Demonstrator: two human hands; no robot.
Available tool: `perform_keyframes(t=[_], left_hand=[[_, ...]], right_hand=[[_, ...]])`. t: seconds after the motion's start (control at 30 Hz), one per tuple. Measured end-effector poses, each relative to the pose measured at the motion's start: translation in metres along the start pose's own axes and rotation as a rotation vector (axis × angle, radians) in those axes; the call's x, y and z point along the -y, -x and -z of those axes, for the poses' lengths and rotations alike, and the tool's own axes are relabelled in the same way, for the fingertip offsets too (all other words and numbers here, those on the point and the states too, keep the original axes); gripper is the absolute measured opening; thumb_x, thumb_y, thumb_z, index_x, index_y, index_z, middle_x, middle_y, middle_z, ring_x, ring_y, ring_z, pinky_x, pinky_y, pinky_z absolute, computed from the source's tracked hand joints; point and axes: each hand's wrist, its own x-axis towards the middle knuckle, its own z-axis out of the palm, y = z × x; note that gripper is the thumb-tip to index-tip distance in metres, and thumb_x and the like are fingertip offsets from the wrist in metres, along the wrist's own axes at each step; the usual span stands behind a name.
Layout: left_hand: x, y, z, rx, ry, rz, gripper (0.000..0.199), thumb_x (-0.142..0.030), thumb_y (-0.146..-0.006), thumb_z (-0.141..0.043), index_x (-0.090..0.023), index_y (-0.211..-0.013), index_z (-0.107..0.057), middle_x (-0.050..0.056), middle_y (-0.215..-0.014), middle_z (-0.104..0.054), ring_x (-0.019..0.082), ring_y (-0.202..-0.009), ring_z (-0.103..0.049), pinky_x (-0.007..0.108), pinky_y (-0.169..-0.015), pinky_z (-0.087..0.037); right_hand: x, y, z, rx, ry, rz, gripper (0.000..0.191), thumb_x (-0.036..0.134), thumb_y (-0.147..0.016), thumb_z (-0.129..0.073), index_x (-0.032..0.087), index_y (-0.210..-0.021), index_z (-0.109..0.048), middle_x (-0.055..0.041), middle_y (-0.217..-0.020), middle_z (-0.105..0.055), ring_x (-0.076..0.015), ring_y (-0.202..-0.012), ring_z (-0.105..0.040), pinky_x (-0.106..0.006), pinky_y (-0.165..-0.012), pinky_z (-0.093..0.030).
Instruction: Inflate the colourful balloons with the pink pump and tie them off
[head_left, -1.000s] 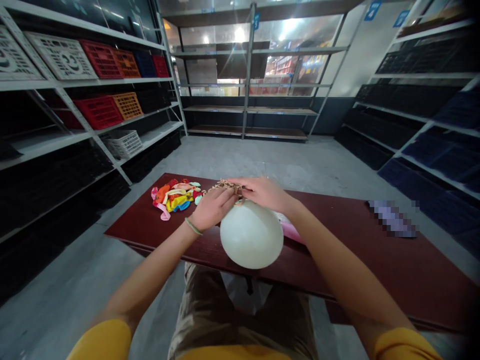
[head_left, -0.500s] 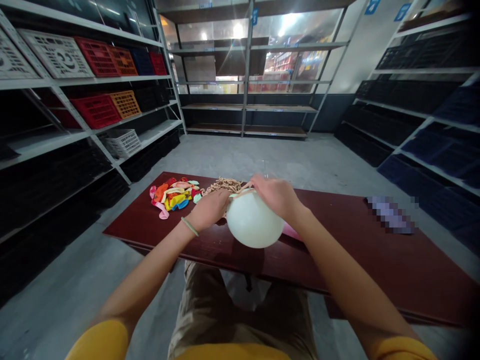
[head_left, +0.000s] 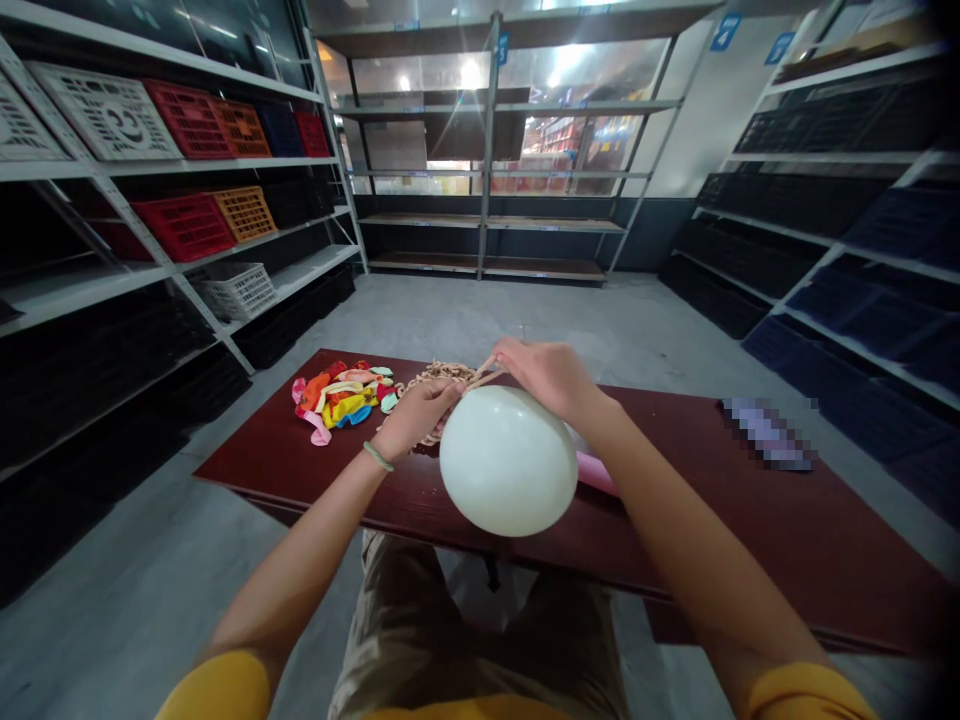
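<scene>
A white inflated balloon (head_left: 508, 460) hangs in front of the table edge, just below my hands. My left hand (head_left: 420, 417) is curled at its upper left, apparently around the balloon's neck. My right hand (head_left: 551, 378) is at its upper right, with the fingertips pinching a stretched tan rubber strand (head_left: 487, 372). Behind them lies a knotted tan balloon chain (head_left: 442, 373). To the left of my left hand is a heap of uninflated coloured balloons (head_left: 337, 398). A pink balloon (head_left: 596, 473) lies partly hidden under my right forearm.
The dark red table (head_left: 675, 500) runs across the view, with a pixelated object (head_left: 769, 432) on its right side. Metal shelves (head_left: 172, 160) holding plastic crates stand at left, and more shelving (head_left: 487, 170) stands ahead. Grey floor surrounds the table.
The white balloon hangs lower and looks larger than half a second ago. My right hand has shifted slightly right, and a tan strand now shows stretched from its fingertips.
</scene>
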Motion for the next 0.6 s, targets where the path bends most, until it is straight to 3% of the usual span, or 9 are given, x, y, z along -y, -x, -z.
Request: perform_keyframes(t=[0.1, 0.2, 0.33, 0.47, 0.6], left_hand=[[-0.008, -0.003, 0.002, -0.031, -0.155, -0.033, 0.039, -0.046, -0.093, -0.043, -0.018, -0.073, -0.061, -0.001, -0.062, -0.055, 0.014, -0.059, -0.048, 0.025, -0.055, -0.032], [-0.016, -0.005, -0.002, -0.160, -0.323, -0.075, 0.034, -0.041, -0.094, -0.043, -0.019, -0.078, -0.063, 0.001, -0.071, -0.063, 0.016, -0.066, -0.053, 0.026, -0.059, -0.032], [-0.020, -0.004, -0.011, -0.322, -0.386, -0.041, 0.031, -0.040, -0.094, -0.045, -0.019, -0.074, -0.058, 0.000, -0.060, -0.059, 0.016, -0.059, -0.052, 0.026, -0.057, -0.029], [-0.018, 0.003, -0.017, -0.379, -0.326, -0.069, 0.032, -0.042, -0.094, -0.046, -0.021, -0.072, -0.053, -0.002, -0.055, -0.057, 0.015, -0.056, -0.054, 0.026, -0.058, -0.032], [-0.012, 0.013, -0.019, -0.317, -0.166, -0.038, 0.029, -0.039, -0.096, -0.042, -0.022, -0.077, -0.054, -0.002, -0.057, -0.062, 0.015, -0.055, -0.058, 0.026, -0.060, -0.038]], right_hand=[[0.005, -0.002, 0.009, 0.032, 0.089, 0.006, 0.016, 0.025, -0.094, -0.043, 0.021, -0.095, -0.058, -0.0033, -0.076, -0.068, -0.0150, -0.060, -0.054, -0.028, -0.054, -0.021], [0.023, 0.000, 0.020, -0.001, 0.181, -0.051, 0.010, 0.020, -0.091, -0.047, 0.018, -0.095, -0.056, -0.0052, -0.074, -0.067, -0.0152, -0.058, -0.054, -0.029, -0.053, -0.017], [0.049, 0.012, 0.023, -0.065, 0.199, -0.151, 0.015, 0.020, -0.095, -0.042, 0.017, -0.096, -0.057, -0.0062, -0.072, -0.067, -0.0160, -0.057, -0.057, -0.029, -0.052, -0.016], [0.049, 0.030, 0.002, -0.171, 0.021, -0.235, 0.024, 0.028, -0.100, -0.035, 0.019, -0.097, -0.058, -0.0024, -0.068, -0.066, -0.0138, -0.054, -0.056, -0.026, -0.052, -0.023], [0.034, 0.045, -0.030, -0.311, -0.308, -0.313, 0.021, 0.033, -0.098, -0.041, 0.022, -0.094, -0.058, -0.0004, -0.073, -0.067, -0.0147, -0.060, -0.059, -0.024, -0.058, -0.032]])
